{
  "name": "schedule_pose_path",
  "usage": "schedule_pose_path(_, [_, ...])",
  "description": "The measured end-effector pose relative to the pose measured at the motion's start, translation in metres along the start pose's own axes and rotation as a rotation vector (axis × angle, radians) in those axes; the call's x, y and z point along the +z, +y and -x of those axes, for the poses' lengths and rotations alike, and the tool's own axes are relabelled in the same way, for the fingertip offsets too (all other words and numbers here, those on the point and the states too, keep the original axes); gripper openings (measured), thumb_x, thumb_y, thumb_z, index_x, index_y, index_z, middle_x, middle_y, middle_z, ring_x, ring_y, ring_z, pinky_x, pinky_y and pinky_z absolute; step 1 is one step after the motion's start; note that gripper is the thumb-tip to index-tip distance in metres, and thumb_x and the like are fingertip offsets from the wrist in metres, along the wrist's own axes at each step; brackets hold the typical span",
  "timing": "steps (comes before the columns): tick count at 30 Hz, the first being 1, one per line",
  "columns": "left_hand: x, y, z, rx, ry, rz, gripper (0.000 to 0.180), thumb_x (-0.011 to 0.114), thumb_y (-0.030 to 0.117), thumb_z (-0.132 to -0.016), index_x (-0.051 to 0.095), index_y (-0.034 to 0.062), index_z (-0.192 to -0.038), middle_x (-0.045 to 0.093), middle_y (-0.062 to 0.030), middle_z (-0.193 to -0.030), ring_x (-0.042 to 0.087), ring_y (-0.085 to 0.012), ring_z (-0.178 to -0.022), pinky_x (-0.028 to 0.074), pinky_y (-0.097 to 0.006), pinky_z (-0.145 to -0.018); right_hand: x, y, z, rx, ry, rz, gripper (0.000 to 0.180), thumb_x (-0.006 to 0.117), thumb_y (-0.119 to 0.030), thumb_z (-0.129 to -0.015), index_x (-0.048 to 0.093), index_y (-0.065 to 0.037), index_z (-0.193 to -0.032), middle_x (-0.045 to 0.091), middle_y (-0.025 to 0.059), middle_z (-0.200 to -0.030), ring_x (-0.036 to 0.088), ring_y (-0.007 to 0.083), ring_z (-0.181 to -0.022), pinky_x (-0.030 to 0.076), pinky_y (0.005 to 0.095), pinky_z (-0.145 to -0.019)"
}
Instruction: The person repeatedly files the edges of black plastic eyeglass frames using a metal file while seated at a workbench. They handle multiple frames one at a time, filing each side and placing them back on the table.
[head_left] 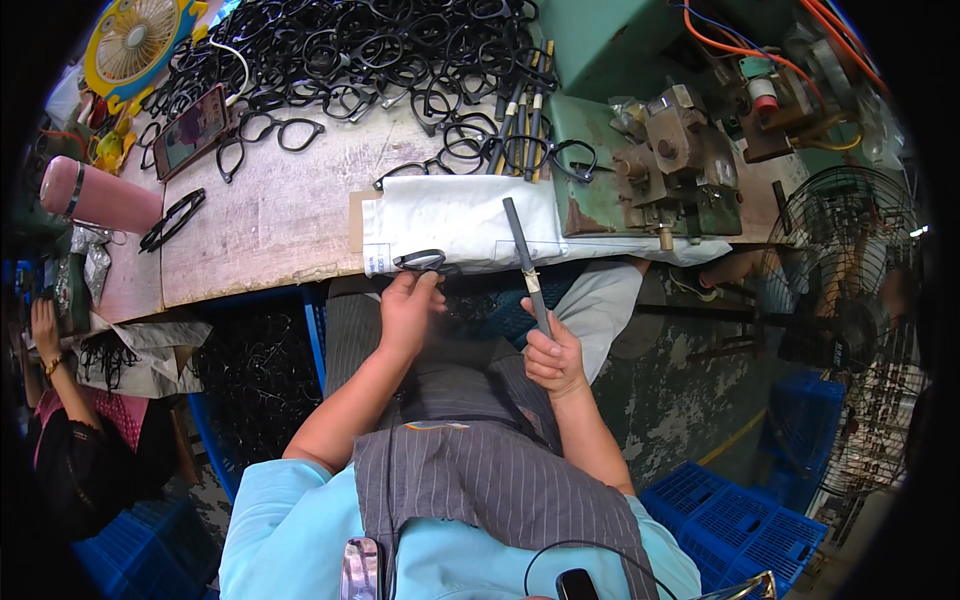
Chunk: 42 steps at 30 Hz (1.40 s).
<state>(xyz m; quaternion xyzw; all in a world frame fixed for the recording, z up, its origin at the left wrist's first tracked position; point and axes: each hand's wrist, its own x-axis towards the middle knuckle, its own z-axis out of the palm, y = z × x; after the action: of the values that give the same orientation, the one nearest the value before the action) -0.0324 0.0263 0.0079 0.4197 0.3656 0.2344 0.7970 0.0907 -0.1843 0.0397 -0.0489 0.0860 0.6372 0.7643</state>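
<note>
Near the front edge of the bench, my left hand [408, 312] pinches a black eyeglass frame [420, 261] by one side. The frame is tilted above a white sheet [460, 215] spread over the bench edge. To the right, my right hand [553, 357] is wrapped round the lower end of a dark stick [522, 245] with a pale band about its middle. The stick points up and away from me, apart from the eyeglass frame. Several similar banded sticks [520, 125] lie on the bench beyond the sheet, with eyeglass frames among them.
A large heap of black eyeglass frames [350, 50] covers the back of the bench. Left stand a pink bottle [105, 195], a phone [192, 133] and a yellow fan [135, 40]. A green machine [670, 165] and a caged fan [845, 300] are right. Another person's hand [45, 328] shows far left.
</note>
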Motion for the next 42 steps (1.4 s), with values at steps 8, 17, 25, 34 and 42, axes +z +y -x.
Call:
schedule_pose_path(8, [0.005, 0.004, 0.005, 0.067, 0.033, -0.039, 0.015, 0.060, 0.012, -0.092, 0.064, -0.0020, -0.093, 0.065, -0.0069, -0.082, 0.058, -0.0093, -0.063, 0.052, -0.024, -0.057, 0.014, 0.004, -0.003, -0.034, 0.084, 0.050, 0.044, 0.036, -0.026, -0.104, 0.032, -0.012, -0.146, 0.049, 0.0059, -0.073, 0.036, 0.0053, -0.040, 0.032, 0.0192, -0.033])
schedule_pose_path(17, [0.013, 0.006, 0.008, 0.108, 0.007, -0.033, 0.016, 0.060, 0.013, -0.094, 0.064, -0.0012, -0.087, 0.063, -0.0056, -0.074, 0.058, -0.0099, -0.061, 0.051, -0.024, -0.056, 0.049, 0.028, -0.016, -0.190, 0.344, 0.658, 0.045, 0.044, -0.012, -0.100, 0.036, -0.010, -0.144, 0.053, 0.0070, -0.077, 0.038, 0.0069, -0.042, 0.032, 0.0208, -0.034])
schedule_pose_path(25, [0.021, 0.021, 0.018, -0.139, -0.057, 0.094, 0.018, 0.067, 0.019, -0.090, 0.067, 0.0016, -0.094, 0.061, -0.0011, -0.073, 0.053, -0.0077, -0.058, 0.044, -0.022, -0.054, 0.044, 0.042, -0.020, -0.256, 0.533, 1.216, 0.048, 0.049, -0.013, -0.098, 0.036, -0.005, -0.144, 0.056, 0.0041, -0.076, 0.041, 0.0051, -0.048, 0.036, 0.0188, -0.043])
schedule_pose_path(34, [0.034, 0.030, 0.024, -0.233, -0.191, 0.276, 0.020, 0.062, 0.025, -0.094, 0.057, 0.0086, -0.083, 0.055, 0.0015, -0.070, 0.051, -0.0080, -0.061, 0.043, -0.023, -0.058, 0.041, 0.051, -0.002, -0.195, 0.421, 1.201, 0.045, 0.049, -0.010, -0.098, 0.041, -0.003, -0.141, 0.055, 0.0050, -0.074, 0.039, 0.0043, -0.047, 0.032, 0.0184, -0.041])
schedule_pose_path(42, [0.035, 0.030, 0.032, 0.014, -0.116, 0.023, 0.013, 0.061, 0.018, -0.094, 0.061, 0.0058, -0.089, 0.053, 0.0023, -0.071, 0.048, -0.0056, -0.062, 0.040, -0.022, -0.058, 0.049, 0.058, -0.001, -0.198, 0.440, 1.396, 0.044, 0.047, -0.011, -0.099, 0.040, -0.006, -0.143, 0.054, 0.0052, -0.075, 0.037, 0.0045, -0.045, 0.031, 0.0188, -0.040])
